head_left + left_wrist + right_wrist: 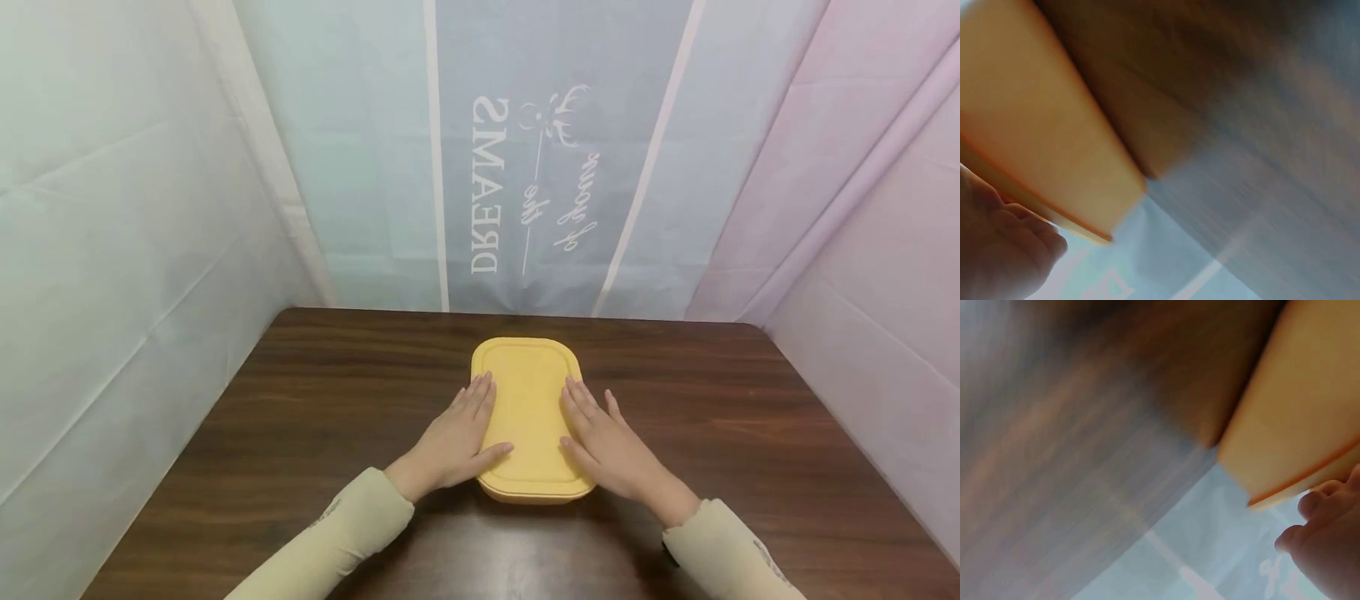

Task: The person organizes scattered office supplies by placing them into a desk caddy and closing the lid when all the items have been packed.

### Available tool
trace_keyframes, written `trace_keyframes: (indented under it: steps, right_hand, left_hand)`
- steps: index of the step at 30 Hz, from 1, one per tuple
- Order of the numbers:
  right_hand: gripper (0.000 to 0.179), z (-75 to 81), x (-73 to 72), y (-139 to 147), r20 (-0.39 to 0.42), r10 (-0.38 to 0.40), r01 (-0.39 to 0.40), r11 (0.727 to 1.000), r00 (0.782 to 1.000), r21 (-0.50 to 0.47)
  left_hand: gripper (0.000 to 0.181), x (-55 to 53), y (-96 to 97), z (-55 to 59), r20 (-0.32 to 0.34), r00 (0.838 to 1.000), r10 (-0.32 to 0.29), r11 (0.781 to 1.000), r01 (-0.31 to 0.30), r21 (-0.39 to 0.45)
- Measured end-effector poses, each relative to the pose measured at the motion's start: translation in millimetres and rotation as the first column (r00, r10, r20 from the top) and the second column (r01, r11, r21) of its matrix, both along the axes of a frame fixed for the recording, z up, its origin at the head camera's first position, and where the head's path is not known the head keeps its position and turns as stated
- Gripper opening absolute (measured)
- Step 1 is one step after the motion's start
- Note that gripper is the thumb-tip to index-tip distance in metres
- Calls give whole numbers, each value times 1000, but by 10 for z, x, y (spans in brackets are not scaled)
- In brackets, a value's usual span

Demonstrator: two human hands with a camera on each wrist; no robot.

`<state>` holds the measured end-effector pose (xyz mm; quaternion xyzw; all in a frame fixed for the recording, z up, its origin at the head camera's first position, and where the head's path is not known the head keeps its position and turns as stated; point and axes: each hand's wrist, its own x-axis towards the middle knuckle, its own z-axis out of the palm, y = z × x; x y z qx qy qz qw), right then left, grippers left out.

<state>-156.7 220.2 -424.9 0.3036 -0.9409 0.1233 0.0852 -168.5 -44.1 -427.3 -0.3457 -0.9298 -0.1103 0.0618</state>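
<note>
A yellow rectangular box with rounded corners and a fitted lid (528, 417) stands on the dark wooden table. My left hand (457, 437) lies along the lid's left edge, its fingers straight and its thumb on the top. On the opposite edge rests my right hand (611, 442), fingers extended, with one finger held off to the side. The lid sits flat on the box all round, as far as it shows. Both wrist views give the box's side wall (1041, 106) and the rim of its lid, with a hand at that rim. What the box contains is hidden.
The brown table (337, 400) spreads out on both sides of the box. Behind it hangs a striped cloth (375, 167) with mirrored lettering. Pale cloth walls (135, 250) close off the left side, and pinkish cloth (885, 250) the right.
</note>
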Motion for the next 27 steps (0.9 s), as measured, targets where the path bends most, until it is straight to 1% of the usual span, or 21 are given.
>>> trace_keyframes:
  steps: [3,5,10,14,18,21,27]
  right_hand:
    - [63,-13,159,-64,-42,23,-22,1000,999,13]
    - [64,-28,231,-96,-73,26,-25,1000,997,18]
    - [66,-90,331,-126,-129,13,-12,1000,992,5]
    - [64,-151,396,-127,-175,13,-14,1000,985,-5]
    - [63,-184,413,-127,-207,19,-19,1000,978,0]
    - [63,-195,408,-128,-210,19,-19,1000,977,-1]
    - [62,-214,401,-111,-196,-8,9,1000,980,2]
  left_hand:
    - [84,151,34,4,-21,1000,-4,1000,4,-21]
    - [85,215,61,-9,-45,999,2,999,-4,-38]
    - [86,307,116,-68,-107,994,23,999,-27,-42]
    - [86,384,139,-96,-119,992,33,998,-38,-40]
    - [86,426,150,-87,-124,991,47,997,-55,-60]
    - [86,441,152,-82,-117,991,63,995,-72,-73]
    - [86,425,187,-87,-72,995,72,995,-77,-71]
